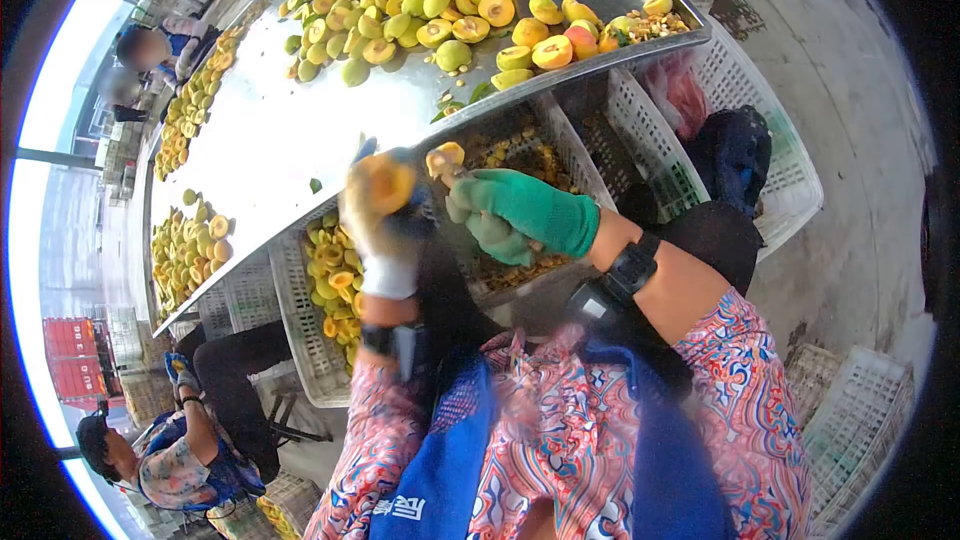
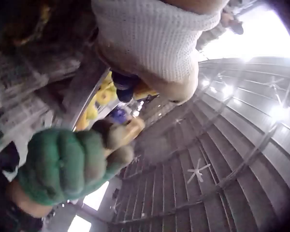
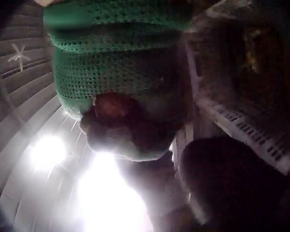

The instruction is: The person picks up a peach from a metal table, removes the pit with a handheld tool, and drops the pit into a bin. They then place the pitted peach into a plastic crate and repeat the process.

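Observation:
My left hand (image 1: pixel 378 225), in a white glove with dark blue fingertips, holds a halved yellow peach (image 1: pixel 390 186), its hollow cut face showing; motion blurs both in the head view. Close on the right, my right hand (image 1: pixel 520 210) wears a green glove with dirty grey fingertips. Its thumb and fingers pinch a small yellow-orange peach piece (image 1: pixel 446 156), which shows as a pale piece (image 2: pixel 132 129) in the left wrist view. A reddish-brown rounded spot (image 3: pixel 115 104) shows at the green glove in the right wrist view; I cannot tell what it is.
A metal table (image 1: pixel 290 130) carries heaps of peach halves (image 1: pixel 400 10). Below its edge stand a crate of peach halves (image 1: pixel 335 275) and a white crate (image 1: pixel 650 125) beside a compartment with scraps (image 1: pixel 540 155). Another person (image 1: pixel 190 450) sits at lower left; others are farther back.

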`<act>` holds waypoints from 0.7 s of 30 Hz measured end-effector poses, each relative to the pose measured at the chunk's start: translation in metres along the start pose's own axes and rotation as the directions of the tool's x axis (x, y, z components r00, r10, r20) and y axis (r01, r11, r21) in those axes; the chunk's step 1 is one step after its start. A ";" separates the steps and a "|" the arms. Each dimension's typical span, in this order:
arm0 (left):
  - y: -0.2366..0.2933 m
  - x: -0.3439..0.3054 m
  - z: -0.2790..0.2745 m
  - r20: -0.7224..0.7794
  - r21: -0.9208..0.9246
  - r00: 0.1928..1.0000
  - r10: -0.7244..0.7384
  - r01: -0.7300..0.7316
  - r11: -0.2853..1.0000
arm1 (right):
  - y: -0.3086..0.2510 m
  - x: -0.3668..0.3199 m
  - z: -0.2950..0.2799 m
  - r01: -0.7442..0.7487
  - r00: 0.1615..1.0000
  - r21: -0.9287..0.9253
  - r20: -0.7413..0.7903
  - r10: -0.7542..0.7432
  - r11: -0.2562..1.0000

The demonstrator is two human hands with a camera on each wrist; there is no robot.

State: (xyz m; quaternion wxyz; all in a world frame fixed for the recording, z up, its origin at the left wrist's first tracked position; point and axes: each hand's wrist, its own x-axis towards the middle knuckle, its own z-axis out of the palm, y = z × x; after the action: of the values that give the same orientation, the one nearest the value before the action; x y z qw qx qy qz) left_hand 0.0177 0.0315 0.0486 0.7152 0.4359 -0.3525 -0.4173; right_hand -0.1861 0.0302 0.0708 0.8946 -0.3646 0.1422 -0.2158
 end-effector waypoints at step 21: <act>-0.056 0.111 0.151 0.287 0.947 0.799 -0.529 -0.320 0.031 | 0.137 -0.043 -0.128 -0.211 0.764 -0.933 -0.344 0.546 -0.292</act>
State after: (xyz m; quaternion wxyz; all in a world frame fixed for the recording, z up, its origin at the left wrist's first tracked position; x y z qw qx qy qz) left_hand -0.0850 -0.1342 0.0689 0.0212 0.6777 -0.7017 -0.2186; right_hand -0.2372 0.0631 -0.1113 0.3404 -0.8494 0.2583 0.3098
